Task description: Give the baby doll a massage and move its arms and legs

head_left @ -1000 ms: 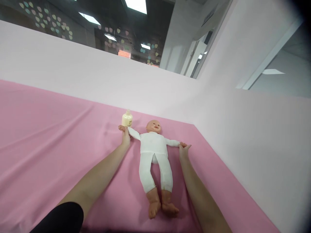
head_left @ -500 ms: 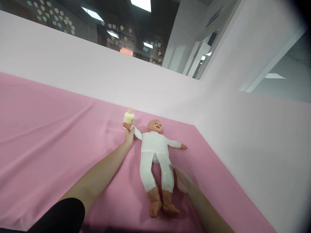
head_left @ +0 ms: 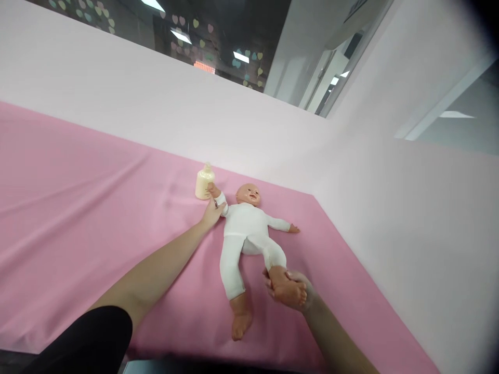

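Pink sheet (head_left: 97, 208) fills the surface below me, running up to a white wall (head_left: 136, 114) with a window (head_left: 226, 31) above, heart stickers (head_left: 196, 23) dotting its glass; a baby doll (head_left: 246, 221) in a white suit lies on its back on the sheet, head toward the wall; from my end I see the left hand (head_left: 213, 213) gripping the doll's bent arm at the sleeve, its small fist raised; behind that fist a pale yellow bottle (head_left: 202, 186) stands upright, and I cannot tell whether the two touch; I have the right hand (head_left: 307, 285) wrapped around the doll's ankle, fingers beneath, thumb on top, that leg bent at the knee; the other leg lies straight, the other arm stretched outward.
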